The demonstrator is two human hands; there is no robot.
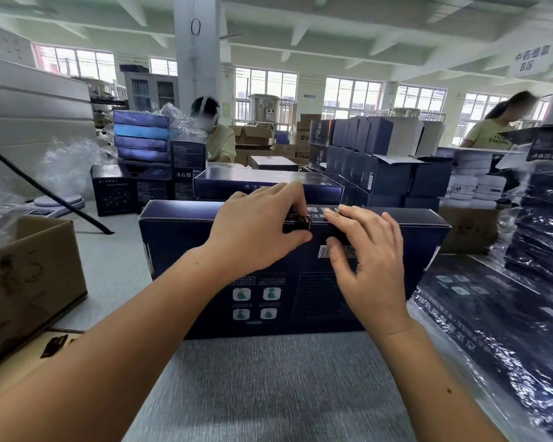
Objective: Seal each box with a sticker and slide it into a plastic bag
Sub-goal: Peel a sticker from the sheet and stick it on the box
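Box (205, 250), dark blue: stands on its long edge on the grey table (268, 378); long axis runs left to right; printed face toward the person, closing seam uppermost. Left hand (256, 224) pinches a small dark sticker (299, 222) on that seam, fingers curled; right hand (371, 260) just beside it, fingers spread wide, pressing the top edge. Right of the box: plastic bag (498, 330) lying flat, holding a similar box. Left of the box: cardboard carton (29, 282); contents not visible.

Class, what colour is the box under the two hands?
The box is dark navy blue with pale teal icons, clearest in the head view.
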